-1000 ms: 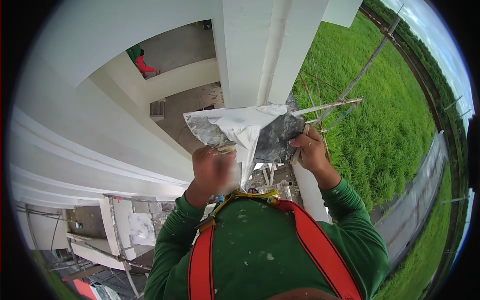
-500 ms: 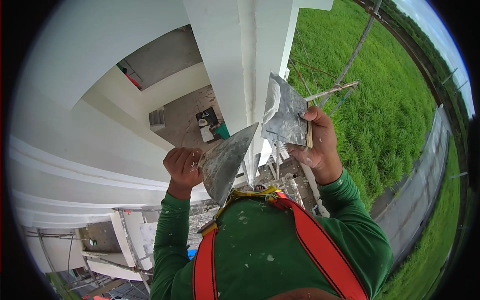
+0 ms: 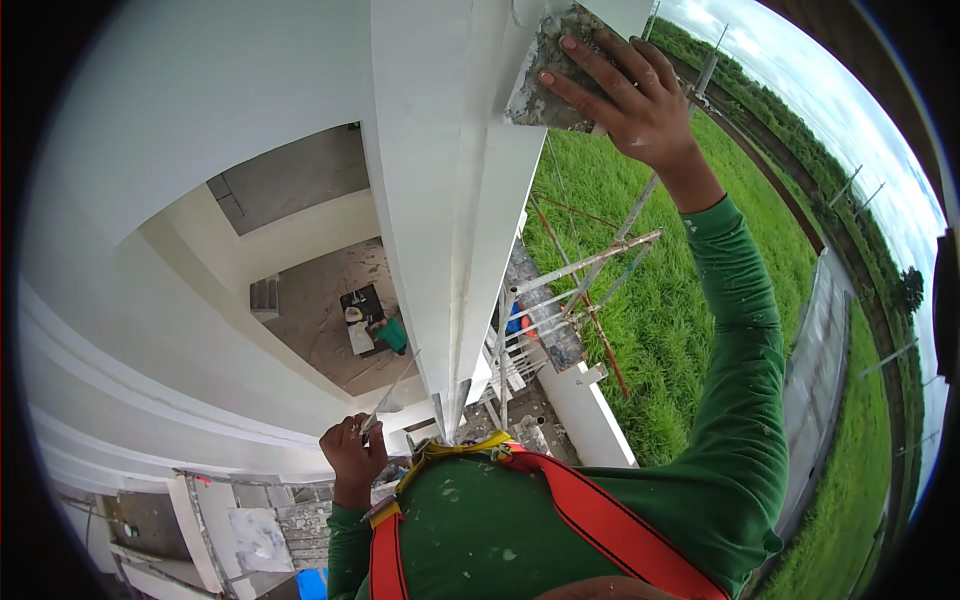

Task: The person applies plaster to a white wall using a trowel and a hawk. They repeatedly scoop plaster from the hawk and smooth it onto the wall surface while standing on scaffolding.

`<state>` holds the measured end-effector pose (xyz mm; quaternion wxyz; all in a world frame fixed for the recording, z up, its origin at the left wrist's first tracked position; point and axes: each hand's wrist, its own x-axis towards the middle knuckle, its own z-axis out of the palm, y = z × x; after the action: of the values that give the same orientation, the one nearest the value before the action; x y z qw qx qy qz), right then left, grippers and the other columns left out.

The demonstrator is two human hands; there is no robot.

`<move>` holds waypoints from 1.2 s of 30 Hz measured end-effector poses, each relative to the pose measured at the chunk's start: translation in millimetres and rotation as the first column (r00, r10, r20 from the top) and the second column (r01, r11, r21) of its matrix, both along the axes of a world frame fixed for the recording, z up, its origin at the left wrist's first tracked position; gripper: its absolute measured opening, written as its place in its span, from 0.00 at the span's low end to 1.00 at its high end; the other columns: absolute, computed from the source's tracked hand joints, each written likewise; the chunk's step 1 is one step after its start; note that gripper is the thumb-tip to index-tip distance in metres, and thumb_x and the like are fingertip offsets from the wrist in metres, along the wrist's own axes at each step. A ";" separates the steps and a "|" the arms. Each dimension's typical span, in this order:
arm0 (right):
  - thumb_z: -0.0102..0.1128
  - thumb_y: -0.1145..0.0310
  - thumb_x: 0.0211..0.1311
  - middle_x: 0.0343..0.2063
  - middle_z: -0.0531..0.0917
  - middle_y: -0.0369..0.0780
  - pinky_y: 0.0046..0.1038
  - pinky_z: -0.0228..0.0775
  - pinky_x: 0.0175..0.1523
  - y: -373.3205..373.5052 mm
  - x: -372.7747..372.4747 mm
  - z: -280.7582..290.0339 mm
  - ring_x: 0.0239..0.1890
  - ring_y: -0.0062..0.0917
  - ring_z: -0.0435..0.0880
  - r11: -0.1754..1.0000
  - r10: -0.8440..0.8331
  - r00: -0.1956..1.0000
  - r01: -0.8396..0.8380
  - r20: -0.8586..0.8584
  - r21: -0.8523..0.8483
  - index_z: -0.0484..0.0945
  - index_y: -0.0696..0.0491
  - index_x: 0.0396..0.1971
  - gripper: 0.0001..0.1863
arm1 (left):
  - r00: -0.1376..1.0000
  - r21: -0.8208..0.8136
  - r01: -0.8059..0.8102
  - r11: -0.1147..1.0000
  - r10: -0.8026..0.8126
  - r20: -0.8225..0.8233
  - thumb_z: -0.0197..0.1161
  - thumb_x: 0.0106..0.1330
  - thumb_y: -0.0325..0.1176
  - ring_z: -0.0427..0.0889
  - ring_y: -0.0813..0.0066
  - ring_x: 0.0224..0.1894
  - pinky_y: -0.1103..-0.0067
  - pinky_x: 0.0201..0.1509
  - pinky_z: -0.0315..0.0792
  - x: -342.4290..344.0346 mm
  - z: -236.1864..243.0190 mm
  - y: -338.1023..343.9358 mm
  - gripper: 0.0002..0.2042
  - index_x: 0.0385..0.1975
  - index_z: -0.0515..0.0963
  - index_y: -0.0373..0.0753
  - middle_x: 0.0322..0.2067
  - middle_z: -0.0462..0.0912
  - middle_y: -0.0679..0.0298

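While the right hand (image 3: 635, 105) grasps a mottled grey flat metal blade (image 3: 540, 88) over the smooth white column (image 3: 420, 140), the left hand (image 3: 353, 452), lower, clenches a thin metal plate (image 3: 397, 387) edge-on; beyond the column's right edge, room opens above coarse green grass (image 3: 650, 330).

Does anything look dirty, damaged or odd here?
Nothing seems broken, but the blade under the right hand is blotchy, white splatter spots the green shirt, and a rough strip marks the otherwise smooth white column.
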<state>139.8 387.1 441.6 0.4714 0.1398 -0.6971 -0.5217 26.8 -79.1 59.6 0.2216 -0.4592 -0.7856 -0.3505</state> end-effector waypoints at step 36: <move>0.59 0.62 0.71 0.69 0.75 0.28 0.31 0.76 0.54 -11.6 -30.8 44.4 0.70 0.30 0.72 0.978 0.048 0.990 -0.074 0.134 0.196 0.78 0.35 0.64 0.22 | 0.973 -0.022 -0.013 1.000 0.017 0.231 0.69 0.61 0.32 0.76 0.52 0.19 0.60 0.23 0.65 -6.2 -39.2 -7.7 0.11 0.22 0.73 0.38 0.20 0.76 0.58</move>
<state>109.0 375.5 486.0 0.4246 0.2413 -0.6654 -0.5646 20.5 -86.8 20.4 0.1264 -0.4116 -0.8131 -0.3918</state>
